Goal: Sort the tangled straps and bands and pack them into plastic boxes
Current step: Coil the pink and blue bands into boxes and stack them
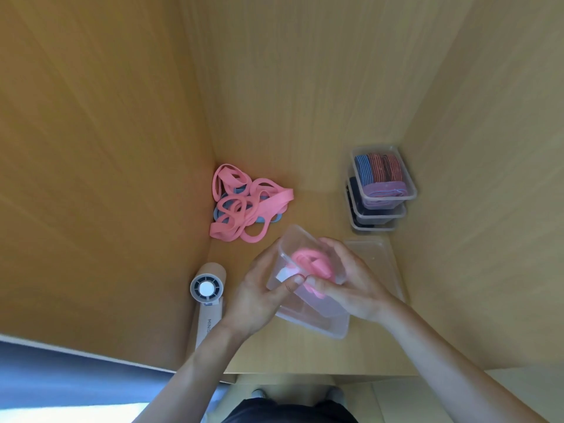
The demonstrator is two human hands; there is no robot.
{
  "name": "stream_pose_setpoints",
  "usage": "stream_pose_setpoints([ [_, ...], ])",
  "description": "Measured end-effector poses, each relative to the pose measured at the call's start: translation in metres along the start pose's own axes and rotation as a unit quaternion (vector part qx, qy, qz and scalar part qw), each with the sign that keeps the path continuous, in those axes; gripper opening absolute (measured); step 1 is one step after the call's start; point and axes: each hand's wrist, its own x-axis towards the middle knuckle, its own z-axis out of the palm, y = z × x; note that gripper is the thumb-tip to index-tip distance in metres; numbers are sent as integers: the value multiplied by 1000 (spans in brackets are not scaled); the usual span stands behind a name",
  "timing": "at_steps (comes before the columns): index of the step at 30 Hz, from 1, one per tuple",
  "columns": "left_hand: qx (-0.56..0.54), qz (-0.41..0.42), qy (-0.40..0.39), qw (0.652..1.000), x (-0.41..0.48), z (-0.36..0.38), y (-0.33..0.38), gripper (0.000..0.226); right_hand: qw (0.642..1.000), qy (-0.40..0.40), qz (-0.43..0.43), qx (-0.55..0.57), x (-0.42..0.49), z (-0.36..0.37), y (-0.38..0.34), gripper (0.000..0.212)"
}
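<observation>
A clear plastic box (317,319) sits tilted in the middle of the wooden surface. My left hand (259,297) grips its left wall, thumb over the rim. My right hand (351,285) presses a rolled pink band (314,265) down inside the box. A tangle of pink bands (247,206) lies in the far left corner, with blue bands (265,219) partly hidden under it.
A stack of three clear boxes (381,190) filled with folded straps stands at the far right. A clear lid (381,254) lies flat behind my right hand. A white hand-held fan (207,300) lies at the left. Wooden walls (106,178) close in left, back and right.
</observation>
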Motion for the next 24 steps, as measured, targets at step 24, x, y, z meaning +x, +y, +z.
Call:
stream_pose_setpoints([
  [24, -139, 15, 84, 987, 52, -5, 41, 36, 943, 175, -268, -87, -17, -29, -45, 77],
])
